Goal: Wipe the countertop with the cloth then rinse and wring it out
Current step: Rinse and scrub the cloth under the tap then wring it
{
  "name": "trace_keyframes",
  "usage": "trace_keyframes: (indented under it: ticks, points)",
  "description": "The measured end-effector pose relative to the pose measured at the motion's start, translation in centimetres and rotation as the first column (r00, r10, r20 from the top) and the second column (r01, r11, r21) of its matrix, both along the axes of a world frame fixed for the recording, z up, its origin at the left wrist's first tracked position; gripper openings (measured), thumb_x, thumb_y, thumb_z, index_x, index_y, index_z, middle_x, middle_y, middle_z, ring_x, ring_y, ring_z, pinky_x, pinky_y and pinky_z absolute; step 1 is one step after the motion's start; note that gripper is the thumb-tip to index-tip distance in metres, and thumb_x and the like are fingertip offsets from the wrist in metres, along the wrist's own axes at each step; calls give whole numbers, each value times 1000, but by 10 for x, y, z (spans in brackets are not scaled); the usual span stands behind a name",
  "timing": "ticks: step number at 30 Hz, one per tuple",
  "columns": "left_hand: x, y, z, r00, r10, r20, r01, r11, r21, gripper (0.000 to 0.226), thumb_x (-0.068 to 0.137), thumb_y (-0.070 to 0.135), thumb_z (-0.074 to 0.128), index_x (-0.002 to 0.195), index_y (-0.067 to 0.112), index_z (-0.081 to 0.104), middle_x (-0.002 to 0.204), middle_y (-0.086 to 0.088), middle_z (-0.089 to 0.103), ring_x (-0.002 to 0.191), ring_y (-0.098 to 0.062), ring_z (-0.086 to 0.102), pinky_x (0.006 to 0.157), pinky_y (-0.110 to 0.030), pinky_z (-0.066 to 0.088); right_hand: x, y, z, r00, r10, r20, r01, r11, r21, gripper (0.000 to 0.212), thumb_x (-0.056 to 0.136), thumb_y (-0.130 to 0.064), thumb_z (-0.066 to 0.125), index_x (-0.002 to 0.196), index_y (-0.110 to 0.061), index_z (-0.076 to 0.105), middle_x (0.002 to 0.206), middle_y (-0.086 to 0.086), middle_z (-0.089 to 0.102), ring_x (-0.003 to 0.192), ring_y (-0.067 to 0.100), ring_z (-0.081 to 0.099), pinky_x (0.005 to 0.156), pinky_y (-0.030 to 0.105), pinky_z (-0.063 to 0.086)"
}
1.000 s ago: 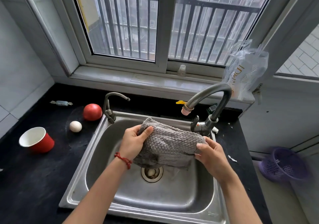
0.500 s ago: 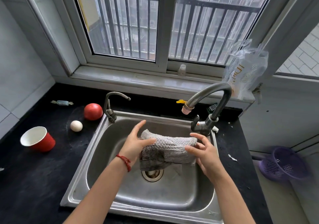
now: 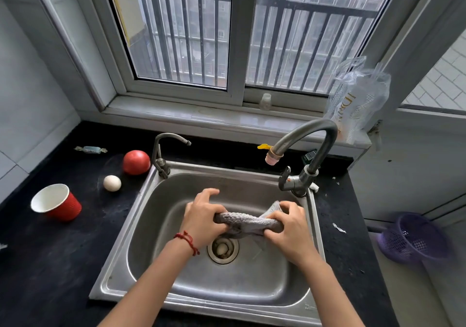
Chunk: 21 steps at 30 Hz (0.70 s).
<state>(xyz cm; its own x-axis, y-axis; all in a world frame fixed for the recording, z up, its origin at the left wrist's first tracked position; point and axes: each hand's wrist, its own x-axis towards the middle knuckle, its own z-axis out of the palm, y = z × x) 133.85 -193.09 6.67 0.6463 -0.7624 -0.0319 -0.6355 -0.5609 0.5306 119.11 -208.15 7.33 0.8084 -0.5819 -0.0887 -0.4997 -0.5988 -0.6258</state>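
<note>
The grey cloth (image 3: 245, 220) is rolled into a tight twisted rope above the steel sink (image 3: 141, 228), just over the drain (image 3: 223, 248). My left hand (image 3: 203, 217) grips its left end and my right hand (image 3: 290, 228) grips its right end, where a loose corner sticks up. The big curved tap (image 3: 310, 140) stands at the sink's back right; no water runs from its spout. The black countertop (image 3: 50, 263) surrounds the sink.
On the left counter sit a red paper cup (image 3: 56, 203), a white egg (image 3: 112, 183), a red tomato (image 3: 136, 162) and a wrapped sweet (image 3: 90, 149). A small second tap (image 3: 161, 155) stands at the sink's back left. A purple basket (image 3: 413, 238) sits low right.
The cloth was held spread open, then folded over, and now both hands have bunched and twisted it into a tight roll lower over the drain.
</note>
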Motion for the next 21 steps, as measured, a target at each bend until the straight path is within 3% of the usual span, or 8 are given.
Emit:
trace_keyframes:
  ticks: [1, 3, 6, 9, 14, 18, 19, 21]
  points:
    - [2, 2, 1, 995, 8, -100, -16, 996, -87, 23, 65, 31, 69, 85, 19, 74, 128, 4, 53, 125, -8, 44, 104, -35, 35, -2, -2, 3, 998, -18, 66, 14, 998, 63, 17, 64, -22, 65, 81, -24, 70, 117, -6, 42, 119, 11, 32, 105, 27, 27]
    - [3, 4, 6, 942, -27, -334, -48, 976, -214, 28, 55, 42, 67, 72, 20, 74, 96, 0, 71, 89, 1, 60, 81, -27, 47, -3, -4, 10, 983, -85, 164, 37, 962, 272, 13, 64, -16, 70, 74, -22, 66, 112, -4, 52, 119, 6, 37, 100, 19, 28]
    - [2, 3, 9, 858, -35, -512, -115, 959, -258, 8, 60, 29, 76, 66, 25, 73, 60, 8, 66, 55, 4, 55, 57, -15, 44, -3, -6, 14, 927, -238, 291, 58, 856, 514, 17, 62, -7, 75, 74, -10, 63, 74, 1, 62, 69, -1, 58, 61, 9, 45]
    - [9, 8, 7, 722, -143, -677, -29, 971, -236, 29, 66, 5, 78, 81, 28, 70, 65, 14, 70, 65, 5, 62, 63, -11, 49, -3, -8, 19, 913, -255, 319, 15, 802, 598, 17, 68, 4, 75, 76, -4, 63, 64, 3, 62, 55, 4, 57, 52, 16, 48]
    - [0, 6, 12, 508, -333, -794, 279, 936, -213, 47, 59, 25, 78, 104, 22, 66, 99, -8, 67, 92, -14, 63, 81, -23, 52, 2, -17, 47, 954, 164, 250, -287, 736, 613, 18, 64, -1, 78, 74, -8, 65, 58, -6, 65, 59, 5, 61, 57, 17, 49]
    - [-26, -7, 14, 471, -394, -789, 239, 918, -316, 29, 61, 28, 74, 86, 15, 68, 80, 2, 66, 76, -9, 61, 73, -22, 50, 11, -19, 43, 956, 177, 232, -289, 680, 674, 35, 59, -30, 79, 90, -16, 69, 70, -8, 67, 68, 7, 61, 64, 19, 49]
    - [-28, -7, 15, 469, -371, -802, 149, 928, -342, 24, 60, 28, 74, 81, 19, 69, 75, 8, 68, 71, -5, 62, 68, -19, 51, 10, -21, 36, 957, 60, 284, -261, 611, 748, 53, 56, -44, 80, 100, -17, 67, 79, -5, 69, 75, 10, 62, 67, 22, 52]
    - [-30, -7, 14, 436, -314, -843, -80, 920, -384, 22, 61, 24, 75, 81, 17, 70, 72, 8, 72, 68, -6, 66, 64, -19, 53, 6, -21, 18, 932, -228, 282, -209, 298, 931, 89, 48, -67, 76, 115, -10, 61, 103, 11, 70, 93, 22, 66, 81, 34, 56]
